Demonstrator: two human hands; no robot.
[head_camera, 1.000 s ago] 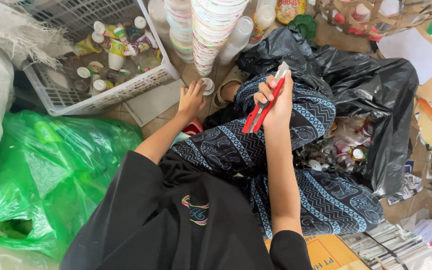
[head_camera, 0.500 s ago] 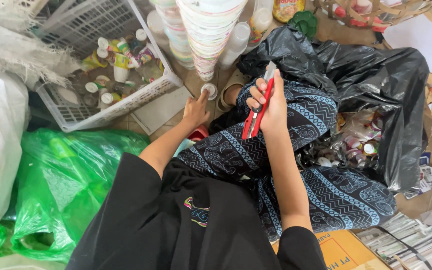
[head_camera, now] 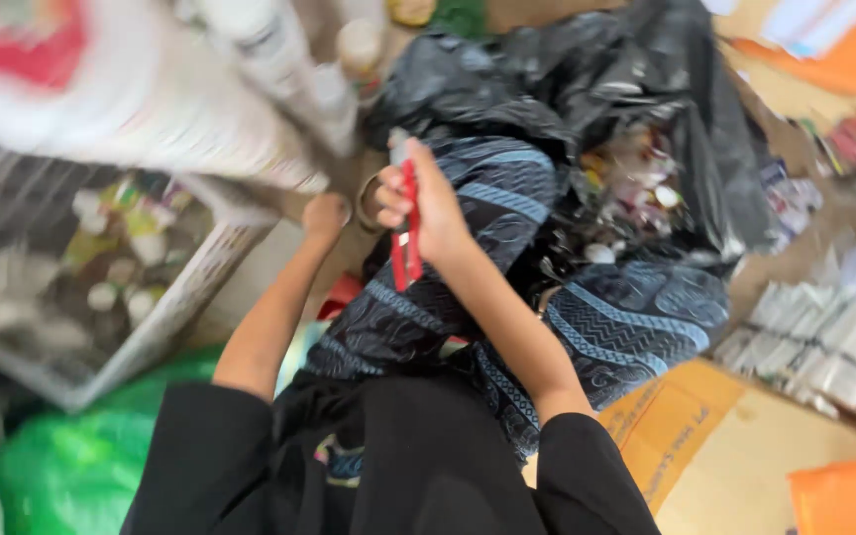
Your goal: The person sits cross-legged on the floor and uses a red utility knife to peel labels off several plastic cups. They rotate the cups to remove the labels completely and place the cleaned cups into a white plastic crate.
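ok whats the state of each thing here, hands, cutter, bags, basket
right hand: closed around the red cutter
cutter: gripped, held upright over the lap
left hand: reaching forward, grip too blurred to tell
black bag: open, small containers inside
basket: partly filled with small bottles
green bag: crumpled

Black short-sleeve top [head_camera: 398,466] w/ small chest emblem, dark blue patterned trousers [head_camera: 587,317], bare forearms

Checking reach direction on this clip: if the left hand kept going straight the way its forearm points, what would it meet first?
Probably the tall white stack of cups just beyond the left hand; the blur hides depth, so whether they touch cannot be told.
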